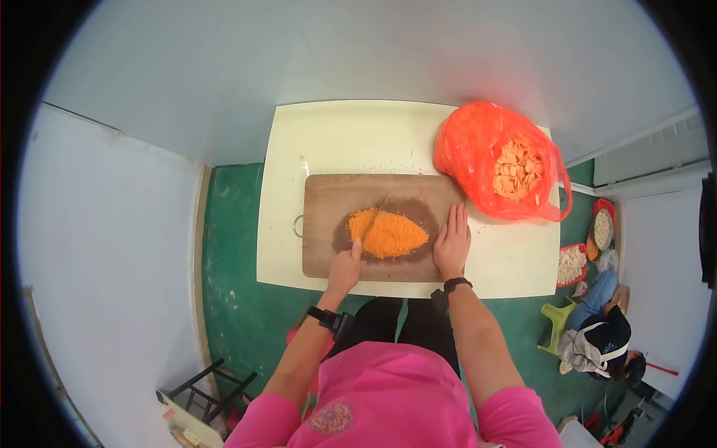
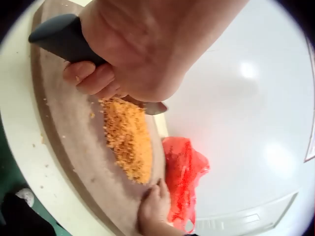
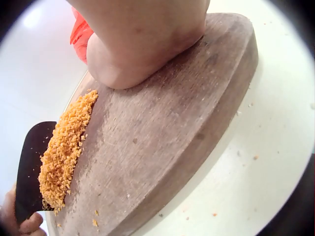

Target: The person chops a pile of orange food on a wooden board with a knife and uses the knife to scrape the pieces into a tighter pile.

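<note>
My left hand (image 1: 345, 269) grips the dark handle of a kitchen knife (image 2: 64, 38) at the lower left of the cutting board (image 1: 325, 205). Its broad blade stands at the left part of a pile of finely chopped orange vegetable (image 1: 399, 234), which looks like carrot. In the right wrist view the dark blade (image 3: 33, 162) shows beside the pile. With fingers fairly straight, my right hand (image 1: 452, 245) rests on the right side of the wooden board. A damp dark patch surrounds the pile.
A red plastic bag (image 1: 467, 149) holding orange slices (image 1: 517, 170) stands at the table's back right. The pale table (image 1: 358, 134) meets a wall behind. On the right, a person (image 1: 605, 336) sits low near a green stool (image 1: 554, 328) and a red basket (image 1: 572, 265) of pale pieces.
</note>
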The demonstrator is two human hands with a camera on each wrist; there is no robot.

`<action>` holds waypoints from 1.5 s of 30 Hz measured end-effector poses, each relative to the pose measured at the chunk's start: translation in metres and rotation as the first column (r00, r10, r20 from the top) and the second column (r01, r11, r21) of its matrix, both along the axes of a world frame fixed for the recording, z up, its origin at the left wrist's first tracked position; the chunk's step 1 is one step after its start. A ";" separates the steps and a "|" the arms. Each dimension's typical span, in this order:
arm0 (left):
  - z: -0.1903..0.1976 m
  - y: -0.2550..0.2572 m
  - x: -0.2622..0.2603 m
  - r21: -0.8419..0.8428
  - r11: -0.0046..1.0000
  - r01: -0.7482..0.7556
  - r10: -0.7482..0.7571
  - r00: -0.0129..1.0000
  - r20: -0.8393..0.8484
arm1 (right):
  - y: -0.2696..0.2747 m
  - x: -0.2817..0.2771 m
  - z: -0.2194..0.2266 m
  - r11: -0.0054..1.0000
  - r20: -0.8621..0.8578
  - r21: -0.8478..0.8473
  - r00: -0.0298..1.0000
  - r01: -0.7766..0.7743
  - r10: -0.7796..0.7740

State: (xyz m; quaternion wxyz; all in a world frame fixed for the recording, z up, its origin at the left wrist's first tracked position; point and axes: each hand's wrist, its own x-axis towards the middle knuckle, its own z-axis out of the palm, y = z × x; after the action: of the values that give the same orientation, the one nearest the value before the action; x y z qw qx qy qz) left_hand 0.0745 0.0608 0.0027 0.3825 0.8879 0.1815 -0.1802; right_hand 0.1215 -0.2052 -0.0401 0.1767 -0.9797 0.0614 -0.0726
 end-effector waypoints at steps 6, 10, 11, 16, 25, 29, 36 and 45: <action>-0.002 -0.002 -0.004 -0.001 1.000 -0.017 0.017 0.999 0.050 | -0.001 -0.008 0.001 1.000 -0.013 0.009 1.000 -0.006 0.006; 0.004 -0.003 0.002 -0.031 0.999 -0.015 0.014 1.000 -0.018 | -0.002 -0.003 0.000 1.000 -0.017 -0.019 1.000 0.005 -0.005; 0.004 -0.003 0.001 -0.024 1.000 -0.001 0.001 1.000 0.002 | -0.003 -0.004 0.000 1.000 -0.022 -0.019 1.000 0.009 -0.010; 0.003 -0.003 -0.002 0.002 1.000 0.015 -0.015 1.000 0.013 | -0.002 -0.003 -0.002 1.000 -0.016 0.002 1.000 0.008 -0.008; 0.009 0.000 -0.004 -0.001 1.000 0.006 -0.006 1.000 -0.003 | -0.001 -0.003 -0.001 1.000 -0.027 -0.015 1.000 0.010 -0.010; -0.001 0.023 -0.004 -0.007 0.997 -0.072 0.072 0.997 0.007 | -0.002 -0.005 -0.001 1.000 -0.010 -0.007 1.000 -0.003 0.003; -0.009 0.045 -0.001 0.172 0.976 -0.137 0.117 0.986 0.121 | -0.002 -0.004 -0.003 0.999 -0.036 -0.045 0.999 0.011 -0.013; -0.010 0.036 0.002 0.128 0.986 -0.110 0.097 0.990 0.101 | -0.001 -0.004 -0.001 0.999 -0.053 -0.052 0.998 0.016 -0.018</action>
State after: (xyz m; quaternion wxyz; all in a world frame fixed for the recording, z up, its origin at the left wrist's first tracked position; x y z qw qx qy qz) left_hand 0.0766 0.0965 -0.0068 0.3394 0.9083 0.2206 -0.1053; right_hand 0.1174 -0.2067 -0.0411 0.1491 -0.9849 0.0726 -0.0494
